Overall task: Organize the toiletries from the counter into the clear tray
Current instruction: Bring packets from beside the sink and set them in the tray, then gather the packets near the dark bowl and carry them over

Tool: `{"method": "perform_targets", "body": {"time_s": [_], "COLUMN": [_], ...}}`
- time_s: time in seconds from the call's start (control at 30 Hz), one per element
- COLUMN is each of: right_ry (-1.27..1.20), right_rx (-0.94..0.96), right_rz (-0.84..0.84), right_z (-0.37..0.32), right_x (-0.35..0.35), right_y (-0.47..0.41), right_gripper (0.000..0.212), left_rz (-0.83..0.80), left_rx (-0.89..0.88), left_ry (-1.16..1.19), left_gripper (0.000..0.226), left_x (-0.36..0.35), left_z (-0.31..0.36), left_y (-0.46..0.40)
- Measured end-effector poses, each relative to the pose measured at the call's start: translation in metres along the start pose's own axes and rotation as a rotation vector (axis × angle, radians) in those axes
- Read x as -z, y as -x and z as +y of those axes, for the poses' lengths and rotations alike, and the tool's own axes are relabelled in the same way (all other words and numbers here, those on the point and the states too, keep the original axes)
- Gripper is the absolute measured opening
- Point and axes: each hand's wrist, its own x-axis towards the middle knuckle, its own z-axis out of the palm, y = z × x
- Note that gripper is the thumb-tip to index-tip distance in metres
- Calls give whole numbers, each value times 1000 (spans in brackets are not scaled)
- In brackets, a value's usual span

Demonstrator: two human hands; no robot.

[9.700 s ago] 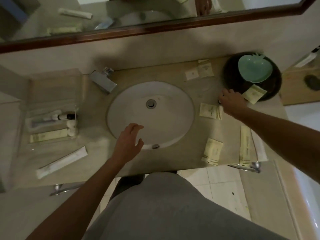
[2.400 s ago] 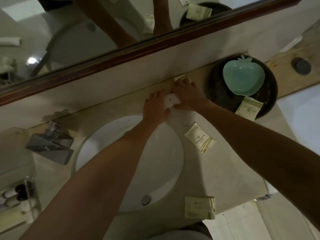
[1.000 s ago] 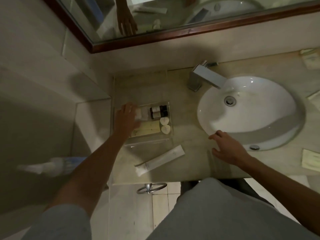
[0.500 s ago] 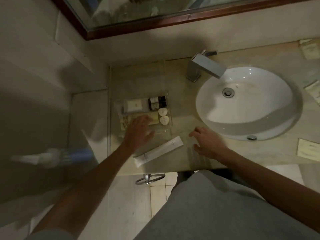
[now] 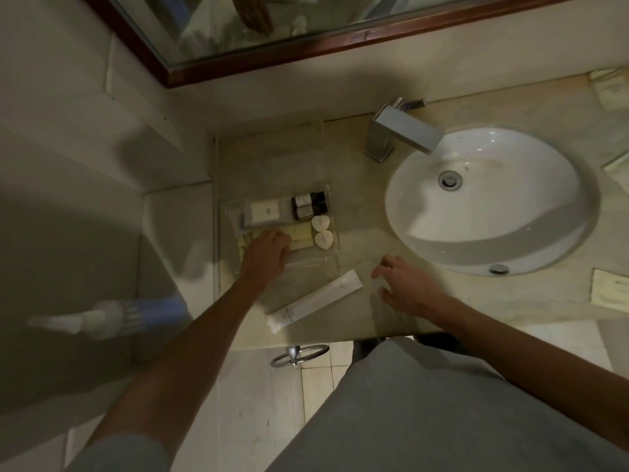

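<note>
the left hand [image 5: 267,253] rests flat, fingers relaxed, on pale packets in the clear tray [image 5: 335,233], beside two dark bottles [image 5: 308,206]. the right hand [image 5: 406,287] hovers spread over the counter [image 5: 360,185], holding nothing, near a white tube [image 5: 315,305] whose printing is too small to read.

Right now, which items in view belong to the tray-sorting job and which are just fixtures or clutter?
Job:
clear plastic tray
long white wrapped tube on the counter
pale yellow sachets at the right edge
two dark small bottles, two white oval soaps, white packet, all in the tray
left hand, right hand

Not the job:
white oval sink
square chrome tap
wood-framed mirror
</note>
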Motion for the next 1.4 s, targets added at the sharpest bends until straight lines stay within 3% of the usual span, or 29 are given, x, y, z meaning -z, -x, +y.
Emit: {"method": "perform_targets", "body": {"time_s": [0.2,0.4,0.77,0.87,1.0,1.27,1.4], "right_ry": [8,-3,-19,-23,-20,40,153], "right_rx": [-20,-11,-34,-50,-55,-40,1], "right_rz": [5,23,32,22,8,-5,109], "right_z": [10,18,16,16,18,9,8], "right_x": [5,14,12,11,11,18,21], "right_y": [5,6,3,2,3,-1,-1], "right_gripper": [39,39,34,33,32,34,39], "left_rz": [-44,-58,-90,17,179,-72,13], "left_rx": [58,105,79,119,364,200,129], "left_ry": [-47,61,142,44,-45,-189,-170], "left_gripper": [16,26,21,22,48,50,63], "left_x": [-3,-2,-5,2,20,36,44], "left_z": [10,11,17,14,-15,-64,-36], "left_y": [-5,-10,-5,-5,-18,-37,-38]}}
